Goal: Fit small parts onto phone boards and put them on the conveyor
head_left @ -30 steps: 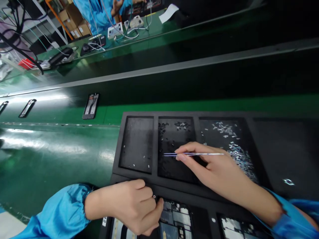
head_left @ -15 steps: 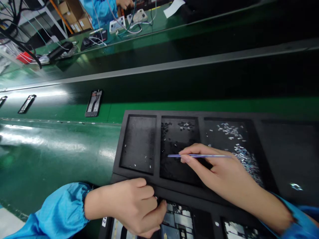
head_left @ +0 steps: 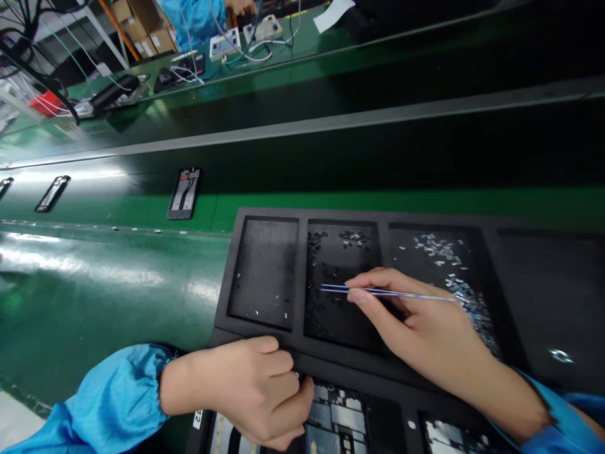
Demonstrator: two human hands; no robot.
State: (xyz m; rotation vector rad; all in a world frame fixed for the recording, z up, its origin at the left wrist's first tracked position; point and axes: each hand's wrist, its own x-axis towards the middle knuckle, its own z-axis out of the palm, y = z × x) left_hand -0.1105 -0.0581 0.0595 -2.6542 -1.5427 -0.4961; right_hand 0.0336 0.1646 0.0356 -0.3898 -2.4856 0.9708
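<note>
My right hand [head_left: 420,328] pinches thin metal tweezers [head_left: 378,292], whose tips hover over the middle compartment of a black foam tray [head_left: 302,277] strewn with tiny dark parts. My left hand [head_left: 255,388] is curled shut at the tray's near edge, fingertips pressed against a phone frame [head_left: 335,422] lying in a black holder. What the fingers hold, if anything, is hidden. The tray's right compartment holds several small silvery parts [head_left: 454,284]; the left one is nearly bare.
A green conveyor belt [head_left: 94,290] runs to the left, with phone frames [head_left: 183,192] lying on it further back. Across the line another person in a blue coat [head_left: 198,19] works among cables, devices and cardboard boxes.
My right hand with the tweezers has shifted slightly right and the tips have parted a little. My left hand has stayed in place.
</note>
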